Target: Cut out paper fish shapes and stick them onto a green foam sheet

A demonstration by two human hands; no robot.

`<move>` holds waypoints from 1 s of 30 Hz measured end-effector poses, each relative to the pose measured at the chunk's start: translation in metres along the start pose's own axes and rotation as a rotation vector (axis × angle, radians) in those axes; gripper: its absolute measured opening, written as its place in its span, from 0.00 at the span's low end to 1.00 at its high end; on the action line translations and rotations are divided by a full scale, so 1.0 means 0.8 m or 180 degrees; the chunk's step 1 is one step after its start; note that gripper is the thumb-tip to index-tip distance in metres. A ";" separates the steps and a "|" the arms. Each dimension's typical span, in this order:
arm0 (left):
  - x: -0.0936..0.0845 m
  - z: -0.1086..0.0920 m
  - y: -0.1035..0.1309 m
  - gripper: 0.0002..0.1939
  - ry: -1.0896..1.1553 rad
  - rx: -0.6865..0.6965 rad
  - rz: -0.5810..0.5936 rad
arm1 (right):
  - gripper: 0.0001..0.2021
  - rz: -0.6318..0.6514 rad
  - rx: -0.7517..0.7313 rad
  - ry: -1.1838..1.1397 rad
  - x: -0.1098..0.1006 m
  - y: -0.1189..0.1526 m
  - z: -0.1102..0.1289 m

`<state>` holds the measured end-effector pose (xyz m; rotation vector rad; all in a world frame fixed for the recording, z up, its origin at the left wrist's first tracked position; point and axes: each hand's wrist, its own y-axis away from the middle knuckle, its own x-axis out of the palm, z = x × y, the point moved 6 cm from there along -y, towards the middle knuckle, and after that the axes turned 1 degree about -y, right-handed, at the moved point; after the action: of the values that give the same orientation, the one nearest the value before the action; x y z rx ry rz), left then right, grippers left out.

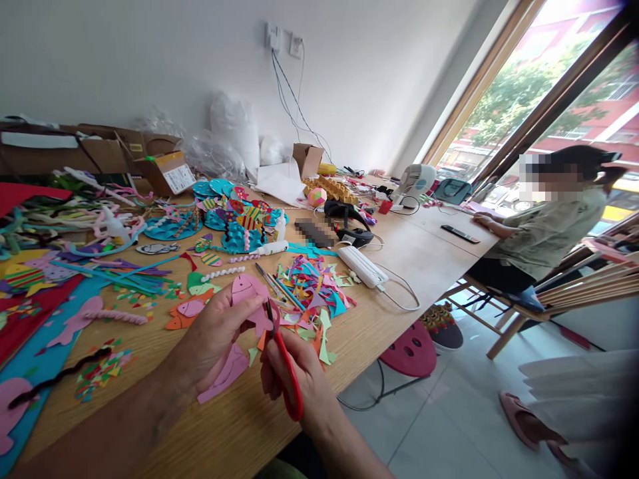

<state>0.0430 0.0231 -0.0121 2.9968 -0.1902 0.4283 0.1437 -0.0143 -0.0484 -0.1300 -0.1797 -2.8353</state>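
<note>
My left hand [217, 326] pinches a pink paper fish [245, 287] with a drawn eye and gill line. Red-handled scissors [285, 372] are gripped in my right hand [299, 372], their blades at the right edge of the fish. Below my left hand, another pink paper piece [230, 371] with pencilled lines lies near the table edge. Orange and pink paper fish [187, 311] rest just left of the left hand. Colourful paper scraps [317, 283] are heaped beyond the scissors, beside several pens [272, 283].
Twisted pipe cleaners [124, 318], blue paper discs [172, 226] and glue bottles [280, 226] crowd the table [344, 362]. A white power strip [362, 266] lies at right. Cardboard boxes [167, 174] line the wall. A person [544, 219] sits at the far end; a pink stool [409, 349] stands below.
</note>
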 end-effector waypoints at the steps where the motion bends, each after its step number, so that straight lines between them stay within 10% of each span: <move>1: 0.001 0.000 0.000 0.07 0.0012 0.0011 0.0004 | 0.23 -0.0005 0.0003 -0.0031 0.001 0.000 0.000; 30: 0.009 0.010 0.006 0.12 0.0281 0.0017 -0.0147 | 0.22 -0.0056 -0.0207 -0.0431 0.010 -0.004 -0.006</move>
<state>0.0510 0.0164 -0.0170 2.9730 -0.1124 0.5556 0.1348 -0.0139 -0.0524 -0.3363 -0.1182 -2.8515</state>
